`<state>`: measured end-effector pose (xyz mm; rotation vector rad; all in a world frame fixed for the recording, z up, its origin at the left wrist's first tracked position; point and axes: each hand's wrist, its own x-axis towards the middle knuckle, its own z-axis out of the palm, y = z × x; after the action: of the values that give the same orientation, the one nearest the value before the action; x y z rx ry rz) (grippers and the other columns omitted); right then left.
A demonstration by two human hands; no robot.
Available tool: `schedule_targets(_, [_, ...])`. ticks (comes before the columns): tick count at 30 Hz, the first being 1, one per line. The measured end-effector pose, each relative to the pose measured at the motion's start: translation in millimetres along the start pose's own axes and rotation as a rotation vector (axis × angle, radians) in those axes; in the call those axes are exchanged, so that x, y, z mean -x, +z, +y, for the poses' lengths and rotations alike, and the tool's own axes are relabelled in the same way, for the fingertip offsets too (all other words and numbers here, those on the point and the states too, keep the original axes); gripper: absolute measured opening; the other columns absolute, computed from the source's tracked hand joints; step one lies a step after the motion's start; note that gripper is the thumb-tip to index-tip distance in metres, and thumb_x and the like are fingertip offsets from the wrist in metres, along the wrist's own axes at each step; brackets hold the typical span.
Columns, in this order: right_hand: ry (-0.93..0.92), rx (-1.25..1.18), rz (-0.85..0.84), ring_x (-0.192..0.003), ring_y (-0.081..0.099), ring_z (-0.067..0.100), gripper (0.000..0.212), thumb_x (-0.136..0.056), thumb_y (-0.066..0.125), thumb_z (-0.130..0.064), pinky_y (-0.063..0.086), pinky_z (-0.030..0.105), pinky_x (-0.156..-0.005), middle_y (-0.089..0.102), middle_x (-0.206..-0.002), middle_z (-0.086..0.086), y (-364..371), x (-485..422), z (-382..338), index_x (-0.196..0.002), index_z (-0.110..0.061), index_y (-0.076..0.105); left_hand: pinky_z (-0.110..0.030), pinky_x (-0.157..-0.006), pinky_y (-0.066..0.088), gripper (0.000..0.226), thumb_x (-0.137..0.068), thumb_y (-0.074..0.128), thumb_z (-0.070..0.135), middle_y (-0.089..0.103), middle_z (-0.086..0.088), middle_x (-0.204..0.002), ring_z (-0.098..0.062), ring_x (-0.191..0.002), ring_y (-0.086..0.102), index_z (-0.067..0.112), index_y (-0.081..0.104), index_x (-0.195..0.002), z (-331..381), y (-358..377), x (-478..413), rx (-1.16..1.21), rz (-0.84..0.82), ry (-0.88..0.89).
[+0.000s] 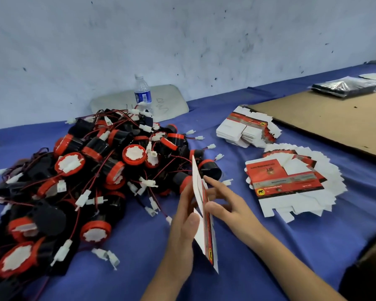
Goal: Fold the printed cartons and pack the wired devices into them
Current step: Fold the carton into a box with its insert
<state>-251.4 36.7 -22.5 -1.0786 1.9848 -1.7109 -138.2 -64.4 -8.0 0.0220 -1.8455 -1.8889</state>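
A flat printed carton, red and white, stands on edge between my two hands above the blue cloth. My left hand holds it from the left, thumb against its near face. My right hand pinches it from the right with thumb and fingers, index finger stretched along the top. A large heap of black and red wired devices with white connectors covers the left side. A fanned stack of flat cartons lies to the right, and a second stack sits behind it.
A water bottle stands behind the heap against the wall, in front of a grey panel. A brown cardboard sheet lies at the far right with a wrapped dark bundle on it. A cardboard box edge shows bottom right.
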Motion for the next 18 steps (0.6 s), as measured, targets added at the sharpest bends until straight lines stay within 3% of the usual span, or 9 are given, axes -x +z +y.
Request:
schedule_targets(1, [0.002,-0.039,-0.011,-0.109,0.060,0.005,0.069,-0.074,0.064,-0.058,0.051,0.022,-0.088,0.064,-0.114,-0.015,0.3,0.2,-1.0,-0.138,-0.040,0.044,-0.053,-0.112,0.032,0.083,-0.077,0.058,0.075,0.044,0.002,-0.149,-0.022,-0.139,0.039,0.035,0.036,-0.146,-2.0,1.2,-0.3,-0.022,-0.013,0.013])
schedule_targets(3, [0.000,-0.082,-0.028,-0.113,0.058,0.007,0.075,-0.072,0.065,-0.056,0.052,0.029,-0.089,0.062,-0.118,-0.007,0.0,0.0,-3.7,-0.141,-0.039,0.041,-0.029,-0.110,0.035,0.065,-0.082,0.049,0.076,0.041,0.017,-0.149,-0.009,-0.140,0.035,0.052,0.038,-0.140,-2.0,6.4,0.5,-0.043,-0.071,0.042])
schedule_targets(5, [-0.010,-0.117,-0.037,-0.114,0.056,0.009,0.075,-0.071,0.066,-0.052,0.053,0.032,-0.089,0.061,-0.118,-0.005,-0.8,0.1,-7.2,-0.140,-0.038,0.042,-0.018,-0.105,0.035,0.060,-0.083,0.044,0.078,0.041,0.022,-0.147,-0.005,-0.139,0.035,0.055,0.039,-0.138,-1.8,11.4,1.0,-0.023,-0.076,0.037])
schedule_targets(8, [-0.046,-0.161,-0.030,-0.110,0.056,0.011,0.064,-0.070,0.066,-0.043,0.053,0.031,-0.088,0.062,-0.108,-0.012,-1.0,0.6,-10.7,-0.130,-0.034,0.050,-0.026,-0.109,0.035,0.068,-0.082,0.038,0.080,0.040,0.019,-0.148,-0.008,-0.140,0.034,0.049,0.034,-0.142,-6.0,14.1,1.7,-0.080,-0.075,0.066])
schedule_targets(10, [-0.070,-0.193,-0.001,-0.104,0.057,0.013,0.058,-0.066,0.064,-0.036,0.051,0.026,-0.085,0.062,-0.100,-0.012,-1.5,0.0,-11.4,-0.123,-0.027,0.054,-0.035,-0.112,0.034,0.081,-0.081,0.038,0.081,0.039,0.012,-0.151,-0.011,-0.141,0.034,0.035,0.029,-0.147,-6.5,14.9,2.5,-0.125,-0.091,0.079])
schedule_targets(12, [-0.077,-0.238,0.067,-0.102,0.057,0.016,0.058,-0.062,0.061,-0.032,0.050,0.027,-0.085,0.063,-0.099,-0.006,-2.8,-1.4,-11.0,-0.119,-0.024,0.056,-0.034,-0.112,0.034,0.095,-0.078,0.041,0.082,0.035,0.008,-0.154,-0.015,-0.143,0.030,0.023,0.024,-0.151,-9.6,15.0,3.5,-0.184,-0.116,0.116])
schedule_targets(15, [-0.099,-0.304,0.138,-0.103,0.062,0.023,0.056,-0.060,0.060,-0.028,0.051,0.035,-0.090,0.066,-0.101,0.006,-5.4,-2.9,-9.0,-0.116,-0.019,0.055,-0.031,-0.111,0.034,0.113,-0.063,0.055,0.087,0.026,0.018,-0.156,-0.008,-0.144,0.025,0.038,0.008,-0.153,-14.1,15.7,2.9,-0.303,-0.111,0.100])
schedule_targets(18, [-0.119,-0.357,0.130,-0.104,0.063,0.028,0.051,-0.064,0.060,-0.026,0.052,0.036,-0.090,0.068,-0.102,0.012,-6.6,-2.5,-10.3,-0.113,-0.016,0.056,-0.033,-0.108,0.039,0.124,-0.051,0.075,0.079,0.028,0.020,-0.155,-0.006,-0.142,0.030,0.049,0.004,-0.149,-19.3,12.5,3.2,-0.383,-0.070,0.099])
